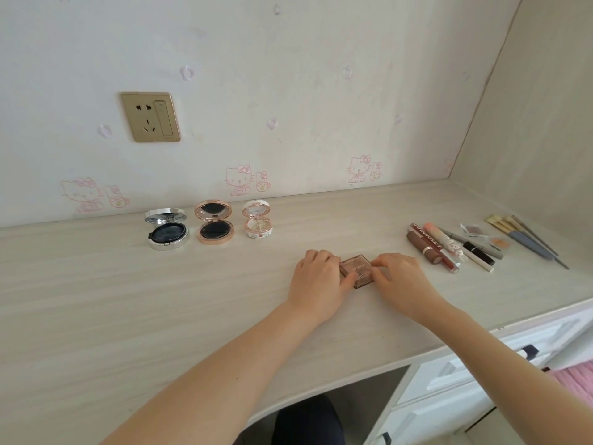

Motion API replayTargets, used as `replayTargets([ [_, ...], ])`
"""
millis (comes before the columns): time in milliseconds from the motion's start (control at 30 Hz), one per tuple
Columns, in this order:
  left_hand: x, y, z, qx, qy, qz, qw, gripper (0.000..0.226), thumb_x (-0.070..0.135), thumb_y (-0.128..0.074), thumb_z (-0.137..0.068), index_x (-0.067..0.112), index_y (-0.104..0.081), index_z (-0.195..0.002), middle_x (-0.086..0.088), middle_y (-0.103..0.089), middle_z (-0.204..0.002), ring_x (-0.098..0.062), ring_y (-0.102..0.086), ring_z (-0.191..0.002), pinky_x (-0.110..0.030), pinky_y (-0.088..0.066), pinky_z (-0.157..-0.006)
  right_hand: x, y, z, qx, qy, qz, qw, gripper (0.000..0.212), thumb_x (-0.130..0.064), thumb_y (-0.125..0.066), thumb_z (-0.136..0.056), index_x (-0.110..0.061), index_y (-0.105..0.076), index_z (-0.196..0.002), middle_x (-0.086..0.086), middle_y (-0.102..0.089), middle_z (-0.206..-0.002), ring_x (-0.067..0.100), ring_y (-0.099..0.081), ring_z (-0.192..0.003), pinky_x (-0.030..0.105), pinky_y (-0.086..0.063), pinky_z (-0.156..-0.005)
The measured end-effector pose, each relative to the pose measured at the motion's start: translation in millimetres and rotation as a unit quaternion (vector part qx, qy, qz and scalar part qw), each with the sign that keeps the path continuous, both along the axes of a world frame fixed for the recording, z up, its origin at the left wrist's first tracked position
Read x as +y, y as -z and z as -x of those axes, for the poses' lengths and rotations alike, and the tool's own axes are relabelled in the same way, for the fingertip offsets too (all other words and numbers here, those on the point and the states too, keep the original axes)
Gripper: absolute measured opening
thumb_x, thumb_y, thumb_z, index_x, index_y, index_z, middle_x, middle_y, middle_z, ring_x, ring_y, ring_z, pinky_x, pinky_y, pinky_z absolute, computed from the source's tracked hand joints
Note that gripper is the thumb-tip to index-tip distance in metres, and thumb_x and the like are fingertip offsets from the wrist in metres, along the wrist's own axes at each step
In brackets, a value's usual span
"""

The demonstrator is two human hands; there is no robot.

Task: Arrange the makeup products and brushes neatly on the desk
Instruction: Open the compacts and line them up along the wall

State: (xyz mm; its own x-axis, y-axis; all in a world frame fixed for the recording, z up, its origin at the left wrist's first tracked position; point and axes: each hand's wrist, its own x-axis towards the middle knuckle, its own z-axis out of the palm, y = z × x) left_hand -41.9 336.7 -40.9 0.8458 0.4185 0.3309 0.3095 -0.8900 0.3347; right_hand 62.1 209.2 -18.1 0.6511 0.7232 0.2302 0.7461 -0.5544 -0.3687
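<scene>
While curled, both grips (317,279) (401,277) on palette (357,268).

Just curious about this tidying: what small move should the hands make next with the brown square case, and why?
Probably lift its lid: left hand and right hand pinch the edges of the closed brown square palette, while the round silver compact, rose-gold compact and white compact lie open in a row.

I get a bright, even, diffusely lit picture with only faint shadows on the pale desk (96,300), small glints on the rim of the silver compact (167,232), slight overall softness, and wide-angle bending near the edges.
</scene>
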Motion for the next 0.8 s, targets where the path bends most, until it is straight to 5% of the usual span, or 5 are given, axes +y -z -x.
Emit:
replayTargets([
  [200,4.1,-1.9,1.0,-0.006,0.021,0.064,0.998,0.047,0.046,-0.055,-0.090,0.010,-0.058,-0.121,-0.003,-0.060,-0.119,-0.023,-0.037,-0.121,-0.035,-0.035,-0.101,-2.0,-5.5,9.7,0.037,0.016,-0.084,0.996,0.019,-0.007,-0.056,-0.090,-0.001,-0.069,-0.103,0.016,-0.069,-0.107,0.033,-0.056,-0.106,0.023,-0.030,-0.083],
  [333,2.9,-2.1,6.5,-0.040,0.024,0.137,0.990,0.044,0.042,-0.062,-0.087,0.013,-0.056,-0.120,-0.003,-0.061,-0.117,-0.019,-0.036,-0.121,-0.033,-0.036,-0.100,-2.8,-5.3,9.1,0.073,0.019,-0.102,0.992,0.019,-0.019,-0.059,-0.091,-0.013,-0.067,-0.107,0.000,-0.069,-0.098,0.014,-0.055,-0.081,0.018,-0.031,-0.070],
  [500,1.3,-7.0,14.3,-0.087,0.039,0.240,0.966,0.030,0.021,-0.066,-0.085,0.018,-0.058,-0.114,0.001,-0.064,-0.109,-0.013,-0.046,-0.114,-0.021,-0.036,-0.090,-1.5,-10.7,11.2,0.140,0.034,-0.158,0.977,0.007,-0.016,-0.062,-0.088,-0.020,-0.063,-0.094,-0.009,-0.067,-0.089,0.012,-0.065,-0.088,0.025,-0.047,-0.076],
  [633,-0.2,-17.0,21.1,-0.159,0.019,0.295,0.942,0.014,0.011,-0.063,-0.086,0.017,-0.067,-0.098,0.007,-0.070,-0.095,-0.002,-0.061,-0.094,-0.006,-0.038,-0.080,-1.2,-14.4,18.7,0.154,0.028,-0.202,0.967,0.027,-0.011,-0.054,-0.088,-0.037,-0.056,-0.096,-0.008,-0.066,-0.089,0.013,-0.066,-0.083,0.030,-0.052,-0.073],
  [800,3.9,-27.8,34.2,-0.200,0.016,0.386,0.900,0.016,0.006,-0.064,-0.084,0.016,-0.069,-0.095,0.011,-0.070,-0.088,0.001,-0.064,-0.088,-0.019,-0.047,-0.084,2.8,-20.9,32.3,0.198,-0.008,-0.231,0.952,0.045,-0.008,-0.051,-0.089,-0.052,-0.055,-0.099,-0.002,-0.067,-0.092,0.017,-0.070,-0.082,0.046,-0.056,-0.082],
])
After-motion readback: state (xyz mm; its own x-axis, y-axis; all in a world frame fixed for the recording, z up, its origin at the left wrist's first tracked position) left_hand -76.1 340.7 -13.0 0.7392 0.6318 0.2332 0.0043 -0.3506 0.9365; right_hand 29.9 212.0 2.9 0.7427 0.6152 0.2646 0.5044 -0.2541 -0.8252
